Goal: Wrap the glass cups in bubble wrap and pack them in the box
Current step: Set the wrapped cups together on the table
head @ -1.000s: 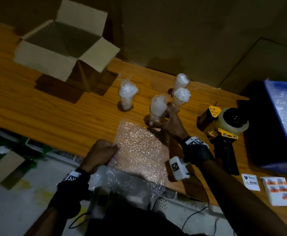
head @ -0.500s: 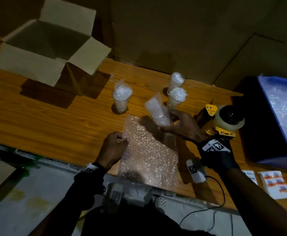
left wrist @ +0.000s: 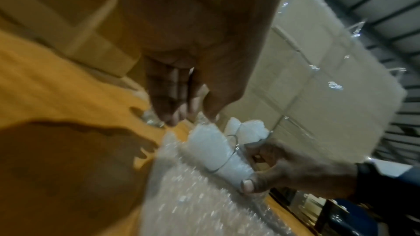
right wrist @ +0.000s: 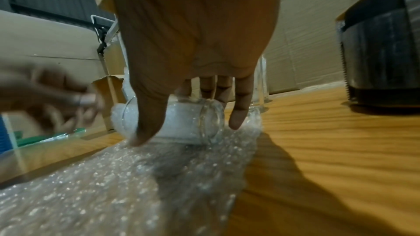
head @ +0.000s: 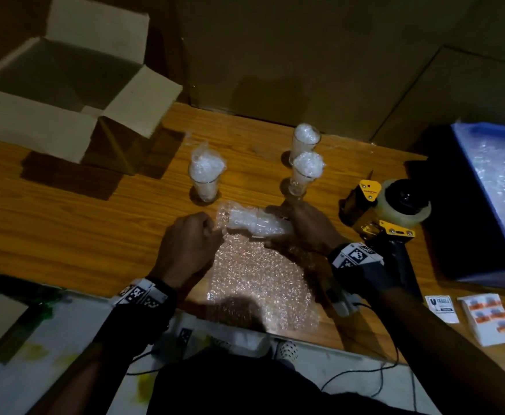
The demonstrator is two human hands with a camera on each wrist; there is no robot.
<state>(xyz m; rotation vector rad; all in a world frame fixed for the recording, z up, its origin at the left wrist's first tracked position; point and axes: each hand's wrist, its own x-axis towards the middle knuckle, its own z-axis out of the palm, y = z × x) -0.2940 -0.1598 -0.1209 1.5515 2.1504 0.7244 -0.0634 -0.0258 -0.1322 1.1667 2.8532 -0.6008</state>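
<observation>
On the table [head: 65, 223], right hand [head: 308, 232] grips glass cup [head: 257, 224].

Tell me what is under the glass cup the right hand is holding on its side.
The cup, gripped by the right hand, lies on the far end of the bubble wrap sheet, spread on the wooden table. The table right beneath is covered.

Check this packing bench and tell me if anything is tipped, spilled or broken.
Only one stuffed glass cup lies on its side, on the far edge of the clear bubble wrap sheet. The right hand holds it there, so it looks deliberate. The three other stuffed glass cups stand upright. No spill or breakage shows.
</observation>
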